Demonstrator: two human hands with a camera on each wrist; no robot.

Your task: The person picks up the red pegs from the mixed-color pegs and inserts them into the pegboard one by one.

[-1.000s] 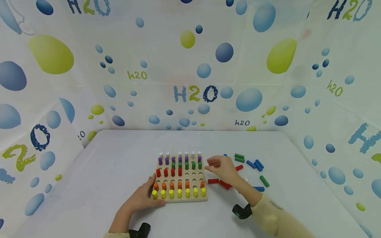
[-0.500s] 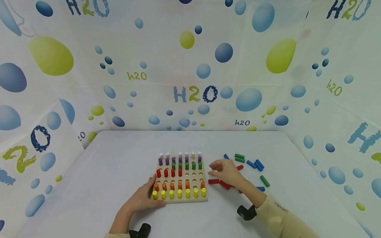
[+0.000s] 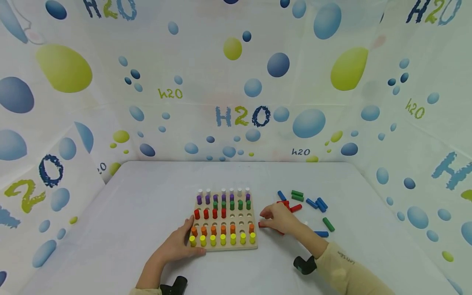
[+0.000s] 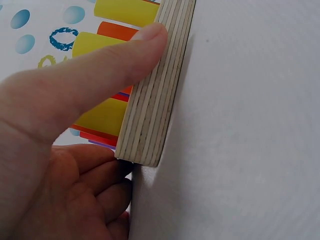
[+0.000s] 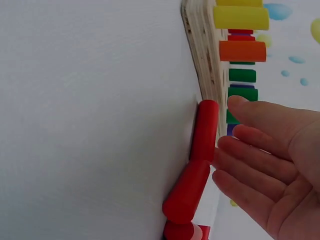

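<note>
A wooden pegboard stands on the white table with rows of yellow, orange, red, green, purple and white pegs. My left hand holds its near left corner, the thumb along the front edge and the other fingers at the side. Right of the board, my right hand hovers low over loose red pegs, mostly covering them in the head view. The right wrist view shows its fingers loosely extended, holding nothing, close beside a red peg that lies end to end with another red peg.
Further right lie loose green pegs, blue pegs, a red peg and a lone green peg. Another blue peg is near the right forearm. A patterned sheet hangs behind the table.
My right hand has moved from beside the board's right edge slightly right and nearer, down over the red pegs, which it now covers more. The left hand and board stay put.
</note>
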